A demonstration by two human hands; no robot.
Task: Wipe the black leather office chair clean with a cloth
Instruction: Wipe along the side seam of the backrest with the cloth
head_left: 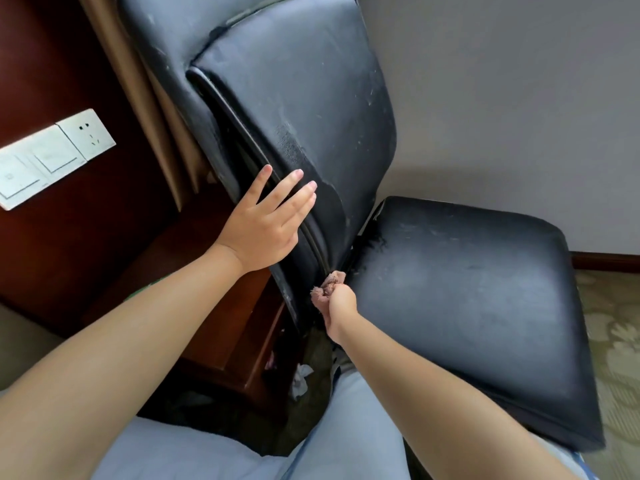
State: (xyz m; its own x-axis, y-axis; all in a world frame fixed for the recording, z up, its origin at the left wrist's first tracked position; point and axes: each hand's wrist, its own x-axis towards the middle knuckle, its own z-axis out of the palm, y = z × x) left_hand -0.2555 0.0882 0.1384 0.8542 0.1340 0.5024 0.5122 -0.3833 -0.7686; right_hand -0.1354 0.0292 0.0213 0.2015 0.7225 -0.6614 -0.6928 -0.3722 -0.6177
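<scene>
The black leather office chair [298,98] fills the middle of the view, its worn backrest tilted up to the left and its dusty seat cushion [467,306] to the right. My left hand [266,223] lies flat with straight fingers against the side edge of the backrest. My right hand [341,306] grips a bunched pinkish-brown cloth [325,289] and holds it against the lower corner of the backrest, at the gap where it meets the seat.
A dark wooden desk or cabinet [221,306] stands just left of the chair, with white wall switches and a socket [52,154] above it. Crumpled paper [299,381] lies on the floor. A grey wall [519,98] is behind; patterned carpet [616,341] is at right.
</scene>
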